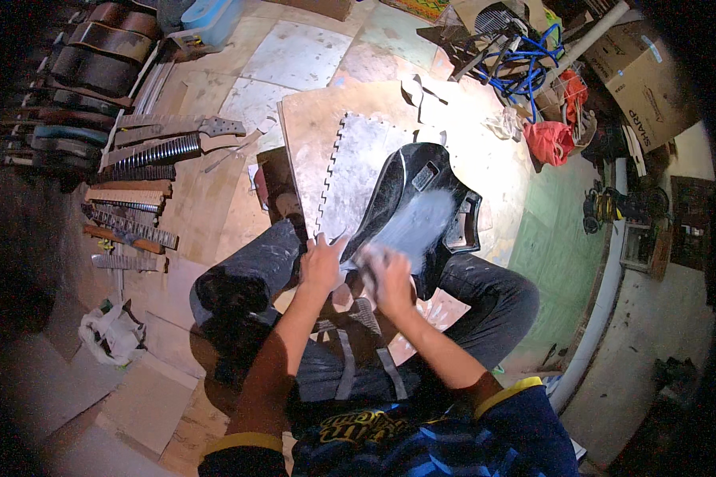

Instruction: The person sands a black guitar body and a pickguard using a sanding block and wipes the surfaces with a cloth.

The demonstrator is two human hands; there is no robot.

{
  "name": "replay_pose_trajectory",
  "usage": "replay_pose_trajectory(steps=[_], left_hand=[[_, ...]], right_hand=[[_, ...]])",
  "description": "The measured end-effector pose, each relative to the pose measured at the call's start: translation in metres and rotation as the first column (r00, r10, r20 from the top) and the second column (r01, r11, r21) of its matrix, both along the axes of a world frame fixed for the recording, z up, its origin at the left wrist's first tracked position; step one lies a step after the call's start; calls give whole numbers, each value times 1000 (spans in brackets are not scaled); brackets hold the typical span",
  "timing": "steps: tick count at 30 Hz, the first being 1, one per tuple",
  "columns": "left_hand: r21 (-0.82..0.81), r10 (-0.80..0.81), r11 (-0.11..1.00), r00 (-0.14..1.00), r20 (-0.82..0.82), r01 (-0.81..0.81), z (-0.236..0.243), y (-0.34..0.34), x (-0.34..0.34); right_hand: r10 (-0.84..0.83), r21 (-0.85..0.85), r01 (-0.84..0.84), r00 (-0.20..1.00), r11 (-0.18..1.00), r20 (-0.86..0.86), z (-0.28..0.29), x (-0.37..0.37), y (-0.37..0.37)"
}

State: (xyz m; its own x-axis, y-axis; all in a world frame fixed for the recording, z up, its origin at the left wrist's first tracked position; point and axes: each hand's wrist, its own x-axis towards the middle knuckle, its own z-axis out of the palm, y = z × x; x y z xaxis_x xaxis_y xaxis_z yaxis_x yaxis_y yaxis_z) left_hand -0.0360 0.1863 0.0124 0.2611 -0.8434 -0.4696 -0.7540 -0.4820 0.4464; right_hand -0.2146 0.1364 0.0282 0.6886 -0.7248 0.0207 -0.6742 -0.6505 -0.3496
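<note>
A black electric guitar body (390,187) lies tilted between my knees, with a pale, dusty patch (422,226) across its face. Cut-out openings show in its upper part and on its right edge. At the near left edge of the body, my left hand (322,262) is closed on the rim, its fingers partly hidden. My right hand (386,278) is smeared by motion over the near end of the dusty patch. Its fingers are curled around something dark that I cannot make out. Under the guitar body is a grey foam mat (350,171) with a toothed edge.
A wooden board (302,115) lies beneath the mat. Several guitar necks (171,151) and fretted strips lie on the left floor, near a white plastic bag (111,334). Dark guitar bodies (95,67) stand at the far left. Blue cable (525,67), red cloth (549,141) and a cardboard box (648,91) are far right.
</note>
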Motion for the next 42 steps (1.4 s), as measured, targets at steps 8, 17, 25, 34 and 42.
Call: replay_pose_trajectory(steps=[8,17,25,34,42], left_hand=[[-24,-27,999,998,-65,25,8,-4,-7],[-48,-19,999,998,-54,16,5,-9,-3],[-9,5,1000,997,-73,-6,-1,2,1],[0,-12,1000,996,-83,12,0,0,3],[-55,-25,998,998,-62,22,2,-2,0]], right_hand=[[-388,-104,381,920,919,-52,5,-7,-88],[-311,-124,313,950,942,38,2,-16,-113],[18,21,-15,990,1000,-141,2,-18,-58],[71,37,-71,997,997,18,4,-7,-6],[-236,-165,210,958,964,-164,-23,-7,-36]])
